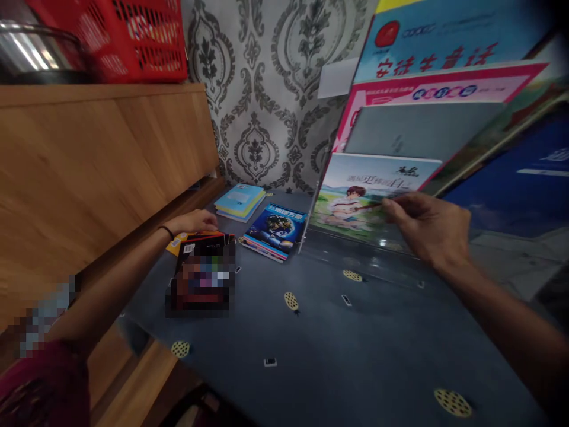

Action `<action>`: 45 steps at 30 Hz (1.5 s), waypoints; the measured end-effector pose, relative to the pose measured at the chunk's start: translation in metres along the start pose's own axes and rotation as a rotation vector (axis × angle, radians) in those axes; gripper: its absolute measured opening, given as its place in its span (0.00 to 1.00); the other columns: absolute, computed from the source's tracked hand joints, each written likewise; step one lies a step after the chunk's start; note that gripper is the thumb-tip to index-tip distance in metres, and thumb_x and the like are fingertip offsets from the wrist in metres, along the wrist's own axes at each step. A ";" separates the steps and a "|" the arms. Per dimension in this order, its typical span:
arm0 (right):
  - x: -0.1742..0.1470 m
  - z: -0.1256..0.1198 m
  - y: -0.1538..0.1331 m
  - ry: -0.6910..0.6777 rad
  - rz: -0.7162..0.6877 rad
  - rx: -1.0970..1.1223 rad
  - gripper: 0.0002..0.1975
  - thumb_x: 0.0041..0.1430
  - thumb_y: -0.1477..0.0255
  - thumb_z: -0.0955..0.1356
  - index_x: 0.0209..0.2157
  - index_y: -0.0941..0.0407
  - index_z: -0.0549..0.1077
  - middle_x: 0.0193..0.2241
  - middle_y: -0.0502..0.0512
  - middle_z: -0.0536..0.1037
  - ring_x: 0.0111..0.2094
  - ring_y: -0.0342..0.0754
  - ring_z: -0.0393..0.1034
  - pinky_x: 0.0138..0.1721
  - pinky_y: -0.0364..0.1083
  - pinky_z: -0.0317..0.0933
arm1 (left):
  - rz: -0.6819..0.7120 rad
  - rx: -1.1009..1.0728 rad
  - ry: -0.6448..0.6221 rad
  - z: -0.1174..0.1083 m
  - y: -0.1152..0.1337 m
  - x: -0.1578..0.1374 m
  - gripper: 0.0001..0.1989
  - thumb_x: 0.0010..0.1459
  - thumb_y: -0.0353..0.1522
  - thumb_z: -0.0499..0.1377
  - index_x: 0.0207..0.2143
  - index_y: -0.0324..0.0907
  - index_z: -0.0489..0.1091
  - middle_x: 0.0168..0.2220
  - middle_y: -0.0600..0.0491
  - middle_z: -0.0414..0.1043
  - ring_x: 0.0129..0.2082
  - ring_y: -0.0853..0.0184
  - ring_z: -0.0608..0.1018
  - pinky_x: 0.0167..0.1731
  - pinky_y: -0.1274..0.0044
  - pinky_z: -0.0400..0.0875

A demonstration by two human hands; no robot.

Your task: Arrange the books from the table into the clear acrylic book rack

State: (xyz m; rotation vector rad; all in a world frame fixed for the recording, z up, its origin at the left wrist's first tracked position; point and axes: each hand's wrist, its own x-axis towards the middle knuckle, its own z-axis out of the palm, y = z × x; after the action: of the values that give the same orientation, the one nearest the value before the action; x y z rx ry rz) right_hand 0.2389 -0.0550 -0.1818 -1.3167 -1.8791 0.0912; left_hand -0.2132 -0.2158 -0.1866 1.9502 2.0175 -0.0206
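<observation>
My right hand (429,228) pinches the right side of a thin book (351,204) with a drawn guitar player on its cover. That book stands in front in a clear display rack (324,243). A grey book (418,133), a pink-bordered book (382,92) and a blue book (427,38) rise in tiers behind it. On the left, my left hand (200,221) has its fingers curled down at the far edge of a dark book (207,243), over a yellow book (175,244). Its fingertips are hidden, so what they hold, if anything, does not show.
A stack topped by a blue earth-picture book (275,228) lies mid-table, with light blue and yellow books (240,198) behind. The grey tablecloth (320,344) bears pineapple prints. A wooden cabinet (102,142) on the left carries a red basket (142,44) and a metal pot (40,50).
</observation>
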 end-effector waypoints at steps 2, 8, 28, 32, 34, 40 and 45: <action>-0.001 -0.001 -0.004 -0.007 -0.014 0.076 0.17 0.54 0.59 0.66 0.34 0.56 0.80 0.24 0.56 0.82 0.30 0.52 0.76 0.32 0.47 0.59 | -0.049 0.028 0.005 0.019 -0.011 -0.020 0.24 0.58 0.49 0.56 0.46 0.39 0.74 0.46 0.45 0.78 0.45 0.58 0.78 0.44 0.73 0.70; -0.022 0.001 -0.028 -0.045 -0.090 0.250 0.17 0.52 0.58 0.66 0.31 0.56 0.78 0.21 0.55 0.80 0.24 0.50 0.74 0.29 0.46 0.62 | -0.150 0.029 0.192 0.084 -0.020 -0.067 0.40 0.59 0.55 0.53 0.66 0.40 0.59 0.69 0.40 0.57 0.68 0.51 0.61 0.64 0.64 0.58; -0.178 0.072 -0.131 -0.727 -1.016 0.253 0.40 0.56 0.58 0.74 0.67 0.50 0.59 0.66 0.63 0.64 0.67 0.61 0.57 0.62 0.63 0.59 | -0.127 0.077 0.396 0.111 -0.001 -0.092 0.32 0.65 0.49 0.52 0.62 0.39 0.64 0.59 0.40 0.68 0.59 0.53 0.71 0.60 0.64 0.65; -0.227 0.100 -0.158 -0.763 -1.005 0.201 0.38 0.60 0.60 0.72 0.68 0.50 0.57 0.68 0.66 0.60 0.70 0.64 0.49 0.62 0.65 0.60 | -0.146 0.117 0.353 0.104 0.007 -0.094 0.31 0.64 0.49 0.53 0.61 0.37 0.65 0.57 0.38 0.69 0.58 0.50 0.72 0.57 0.63 0.67; -0.233 0.110 -0.160 -0.719 -0.988 0.179 0.32 0.65 0.66 0.70 0.67 0.51 0.59 0.67 0.66 0.62 0.69 0.62 0.51 0.62 0.62 0.63 | -0.160 0.148 0.338 0.102 0.009 -0.095 0.31 0.65 0.49 0.53 0.61 0.36 0.65 0.56 0.37 0.70 0.58 0.50 0.72 0.57 0.63 0.67; -0.227 0.116 -0.148 -0.639 -0.994 0.204 0.30 0.65 0.68 0.69 0.66 0.57 0.61 0.66 0.70 0.63 0.69 0.61 0.52 0.62 0.60 0.64 | -0.196 0.227 0.325 0.098 0.021 -0.098 0.29 0.66 0.49 0.51 0.58 0.37 0.68 0.54 0.39 0.71 0.55 0.51 0.73 0.55 0.64 0.67; -0.222 0.112 -0.129 -0.589 -1.028 0.237 0.26 0.67 0.71 0.67 0.65 0.59 0.63 0.64 0.71 0.66 0.70 0.60 0.51 0.62 0.60 0.63 | -0.223 0.241 0.340 0.096 0.031 -0.099 0.25 0.67 0.45 0.51 0.54 0.38 0.72 0.53 0.38 0.72 0.55 0.51 0.73 0.55 0.64 0.68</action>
State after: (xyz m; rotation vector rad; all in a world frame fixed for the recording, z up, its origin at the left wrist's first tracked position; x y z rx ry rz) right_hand 0.0951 -0.2508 -0.3209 -0.0390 -2.7197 0.1660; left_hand -0.1612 -0.3332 -0.2456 1.9630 2.5534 0.0172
